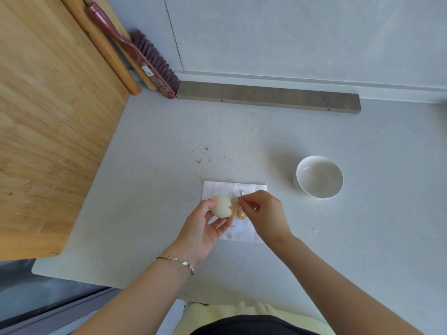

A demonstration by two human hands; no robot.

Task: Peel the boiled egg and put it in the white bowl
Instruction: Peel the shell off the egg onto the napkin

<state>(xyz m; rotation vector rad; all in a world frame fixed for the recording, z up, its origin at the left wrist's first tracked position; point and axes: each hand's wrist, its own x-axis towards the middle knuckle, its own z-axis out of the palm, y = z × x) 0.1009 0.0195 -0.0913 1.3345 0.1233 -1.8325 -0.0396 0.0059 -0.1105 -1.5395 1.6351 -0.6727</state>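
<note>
Your left hand (205, 228) sits just below frame centre, palm turned up, fingers curled round the boiled egg (219, 205). Thumb on the near side, fingertips on the far side — a closed, cradling hold, not a tight fist. The egg is mostly bare white; a patch of brown shell clings to its end at 3 o'clock.

Your right hand (264, 213) is just beside the egg at its 3 o'clock. Thumb and forefinger are pinched together on a flake of shell (240, 213) that hangs between the hand and the egg; the other fingers are loosely curled. Whether that flake is attached to the egg cannot be told.

Both hands hover over a white paper napkin (244, 232) lying flat on the grey speckled counter (169, 165). A few small bits lie on the napkin near its near edge.

White bowl (319, 177) — at 2 o'clock from the egg, well apart from it, upright on the counter, nothing visible inside.

A bracelet (176, 260) circles your left wrist.

At 10 o'clock, a large wooden board (48, 117). At 11 o'clock, a hand brush (135, 52) with a reddish handle leans against the wall. At 12 o'clock, a grey wooden strip (268, 96) lies along the foot of the wall.
</note>
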